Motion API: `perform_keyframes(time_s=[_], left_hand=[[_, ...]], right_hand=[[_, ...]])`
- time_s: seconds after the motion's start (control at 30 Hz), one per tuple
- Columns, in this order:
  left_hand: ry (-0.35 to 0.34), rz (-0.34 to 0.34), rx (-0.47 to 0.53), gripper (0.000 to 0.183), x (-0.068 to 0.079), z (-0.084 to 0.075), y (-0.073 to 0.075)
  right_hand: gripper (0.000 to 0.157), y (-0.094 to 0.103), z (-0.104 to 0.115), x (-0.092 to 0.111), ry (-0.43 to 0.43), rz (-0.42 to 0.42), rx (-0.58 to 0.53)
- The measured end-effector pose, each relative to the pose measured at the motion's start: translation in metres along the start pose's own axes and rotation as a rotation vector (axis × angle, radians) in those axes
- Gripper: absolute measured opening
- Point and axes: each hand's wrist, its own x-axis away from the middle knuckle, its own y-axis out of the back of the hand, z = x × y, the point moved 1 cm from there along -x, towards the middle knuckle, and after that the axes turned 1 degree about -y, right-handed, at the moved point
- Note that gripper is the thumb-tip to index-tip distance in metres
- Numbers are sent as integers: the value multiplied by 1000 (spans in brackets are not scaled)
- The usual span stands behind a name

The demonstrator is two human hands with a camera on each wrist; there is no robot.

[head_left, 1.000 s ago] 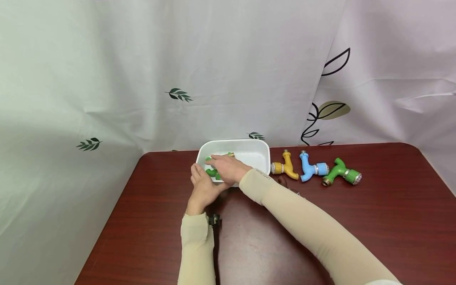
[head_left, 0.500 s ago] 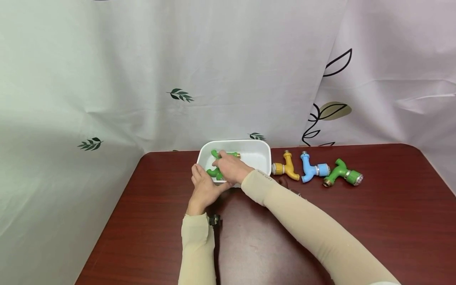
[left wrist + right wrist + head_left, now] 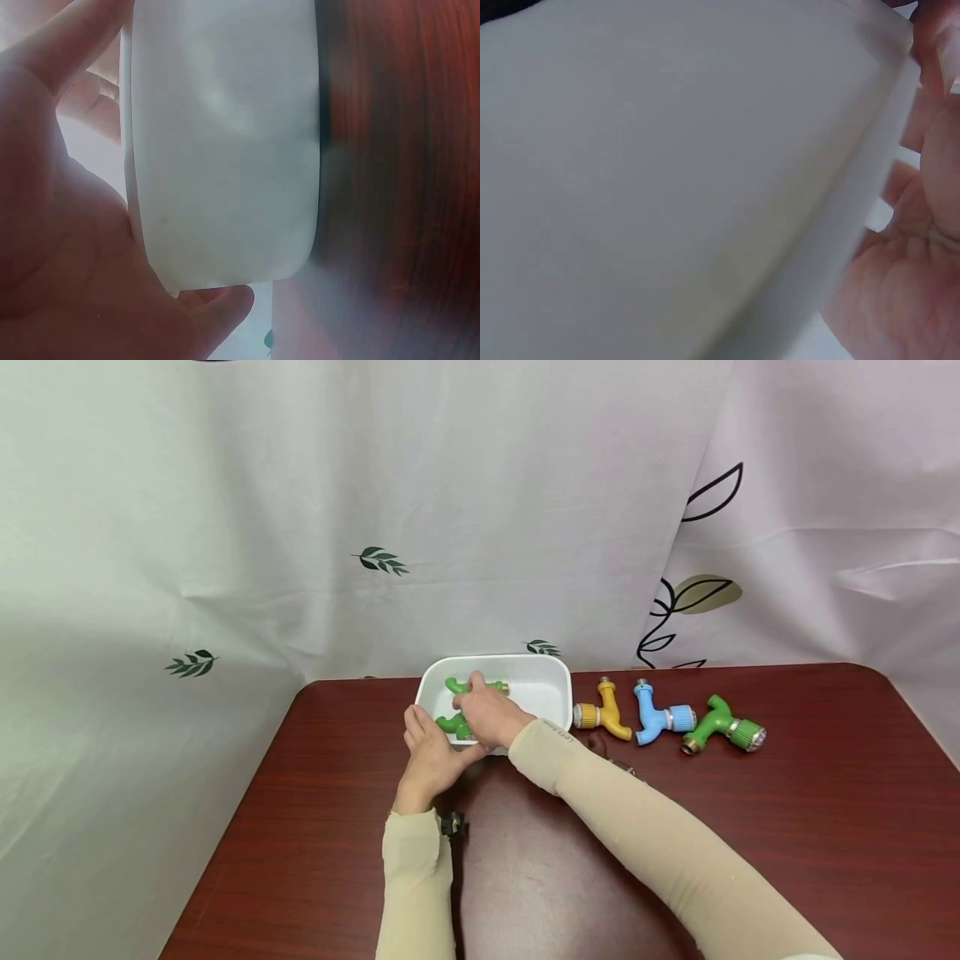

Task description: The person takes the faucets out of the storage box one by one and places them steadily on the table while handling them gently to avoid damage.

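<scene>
A white plastic tub (image 3: 566,693) stands at the back of the table. My left hand (image 3: 432,760) holds its near left corner; in the left wrist view the thumb and fingers wrap round the tub's wall (image 3: 225,150). Inside the tub lie two green taps, a far one (image 3: 454,685) with a brass end and a near one (image 3: 452,724). My right hand (image 3: 489,714) reaches over the near rim with curled fingers on the far green tap, covering its middle. In the right wrist view the tub's wall hides the fingertips of the right hand (image 3: 900,277).
Right of the tub lie a yellow tap (image 3: 608,710), a blue tap (image 3: 654,713) and a third green tap (image 3: 723,724). A brown tap (image 3: 597,744) is partly hidden behind the right sleeve. A patterned white curtain (image 3: 480,527) hangs along the table's back edge.
The right hand has shifted slightly right inside the tub, and the far green tap has moved right with it, showing more of its spout. The left hand stays on the tub's corner.
</scene>
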Motion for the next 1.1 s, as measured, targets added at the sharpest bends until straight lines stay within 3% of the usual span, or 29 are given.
perform_keyframes(time_s=[0.13,0.3,0.67,0.87,1.1], left_hand=[[8,6,-4,136,0,0,-1],[19,10,-16,137,0,-1,-2],[29,15,-22,136,-1,-1,-1],[33,23,-18,137,0,-1,-1],[26,16,-20,138,-1,0,-2]], right_hand=[[30,1,-4,1,-49,-32,-34],[17,3,-8,4,-38,-95,-37],[22,6,-11,5,-34,-177,-23],[36,9,-16,4,-37,-234,-45],[33,9,-22,7,-13,-294,-73]])
